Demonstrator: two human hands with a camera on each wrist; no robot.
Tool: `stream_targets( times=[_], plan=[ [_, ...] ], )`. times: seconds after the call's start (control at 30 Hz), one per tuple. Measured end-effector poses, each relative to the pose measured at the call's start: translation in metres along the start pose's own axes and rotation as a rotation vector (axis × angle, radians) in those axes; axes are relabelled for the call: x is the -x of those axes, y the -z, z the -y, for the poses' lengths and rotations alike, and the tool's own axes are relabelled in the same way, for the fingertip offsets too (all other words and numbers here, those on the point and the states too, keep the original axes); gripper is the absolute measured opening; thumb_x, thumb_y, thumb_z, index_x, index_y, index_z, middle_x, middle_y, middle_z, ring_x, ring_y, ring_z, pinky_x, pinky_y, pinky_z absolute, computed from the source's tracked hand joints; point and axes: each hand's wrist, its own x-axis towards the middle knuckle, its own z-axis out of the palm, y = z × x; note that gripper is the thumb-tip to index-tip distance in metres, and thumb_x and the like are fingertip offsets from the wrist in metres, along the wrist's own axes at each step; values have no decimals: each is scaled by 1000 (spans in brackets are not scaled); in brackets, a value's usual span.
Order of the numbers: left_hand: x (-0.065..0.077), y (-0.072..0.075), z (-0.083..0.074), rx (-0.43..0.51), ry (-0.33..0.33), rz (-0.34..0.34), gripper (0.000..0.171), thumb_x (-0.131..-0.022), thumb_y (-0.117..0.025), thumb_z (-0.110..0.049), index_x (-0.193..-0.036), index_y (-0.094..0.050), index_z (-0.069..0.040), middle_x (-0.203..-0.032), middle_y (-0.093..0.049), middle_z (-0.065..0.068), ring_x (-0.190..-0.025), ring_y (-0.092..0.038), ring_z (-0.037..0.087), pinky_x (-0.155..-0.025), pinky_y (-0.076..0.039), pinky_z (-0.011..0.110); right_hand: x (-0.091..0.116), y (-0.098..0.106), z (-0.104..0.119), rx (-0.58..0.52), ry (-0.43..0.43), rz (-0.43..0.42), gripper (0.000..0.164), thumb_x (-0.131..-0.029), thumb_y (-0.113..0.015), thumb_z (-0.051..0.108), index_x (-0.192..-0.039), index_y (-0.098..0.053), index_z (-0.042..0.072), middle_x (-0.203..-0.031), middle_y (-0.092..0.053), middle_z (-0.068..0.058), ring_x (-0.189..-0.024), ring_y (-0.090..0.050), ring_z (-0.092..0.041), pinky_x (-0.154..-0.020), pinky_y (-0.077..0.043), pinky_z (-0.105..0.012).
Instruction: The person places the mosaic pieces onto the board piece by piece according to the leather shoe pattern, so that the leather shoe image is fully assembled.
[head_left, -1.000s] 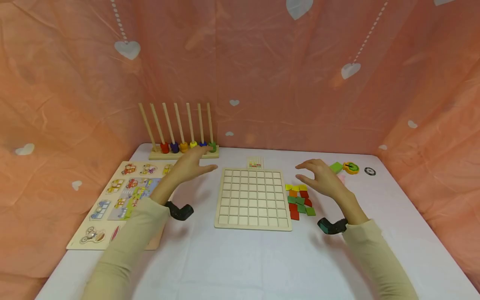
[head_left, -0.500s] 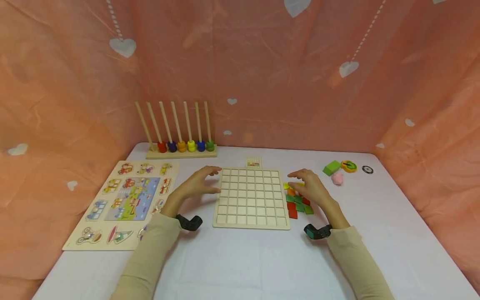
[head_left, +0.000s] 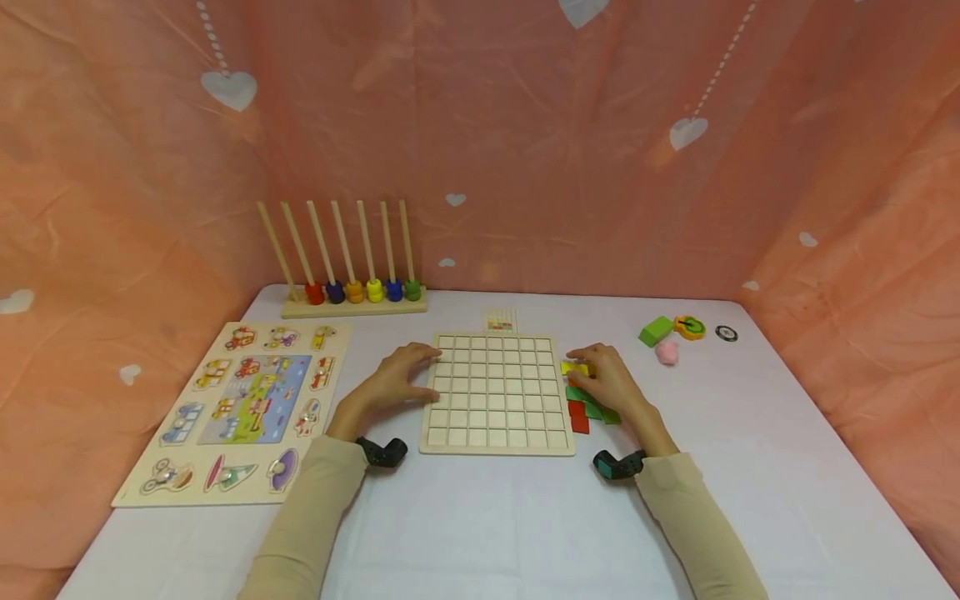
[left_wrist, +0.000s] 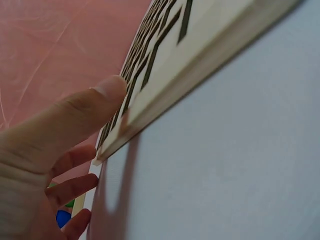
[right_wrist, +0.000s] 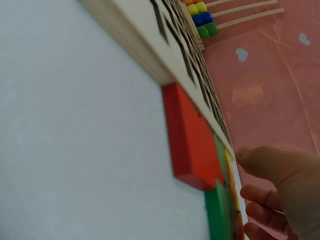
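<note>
Between the fingertips of my left hand (head_left: 385, 381) and right hand (head_left: 613, 383), thumbs and fingers spread: grid board (head_left: 498, 385). Beside right fingertips: coloured tiles (head_left: 578, 417).

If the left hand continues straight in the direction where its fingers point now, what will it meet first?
Most likely the wooden grid board. The left hand overlaps its left edge in the head view, but contact is unclear.

Soft light fills the head view; wrist views look dimmer, left fingers (left_wrist: 75, 189) shadowing the counter (left_wrist: 225, 165), the near red tile (right_wrist: 197, 142) blurred.
</note>
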Motion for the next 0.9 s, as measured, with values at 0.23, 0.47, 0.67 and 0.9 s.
stream_targets(
  times=[0.23, 0.47, 0.67, 0.9],
  plan=[
    [0, -5, 5, -48, -20, -21, 65, -74, -78, -27, -129, -51, -3, -133, -47, 15, -124, -37, 37, -100, -24, 58, 1, -7, -2, 15, 1, -17, 32, -81, -71, 14, -108, -67, -3, -102, -63, -21, -94, -51, -34, -80, -41, -44],
    [3, -10, 8, -28, -25, -41, 64, -76, -76, -24, -131, -50, -2, -138, -42, 15, -128, -32, 36, -104, -20, 56, 0, -11, -4, 34, -14, -55, 29, -79, -72, 14, -103, -68, -3, -98, -59, -21, -92, -48, -35, -78, -39, -43],
    [5, -11, 9, -20, -11, -28, 68, -78, -75, -24, -134, -46, -1, -143, -37, 15, -132, -27, 36, -107, -17, 55, -1, -14, -3, 9, -40, -81, 28, -78, -73, 12, -101, -68, -3, -98, -59, -21, -93, -48, -36, -79, -39, -45],
    [4, -10, 7, -11, 13, -12, 67, -78, -74, -25, -135, -46, -2, -143, -39, 15, -133, -26, 35, -108, -15, 53, -4, -14, -1, -26, -67, -85, 24, -79, -71, 8, -97, -62, -3, -91, -62, -17, -87, -48, -30, -78, -39, -41]
  ],
)
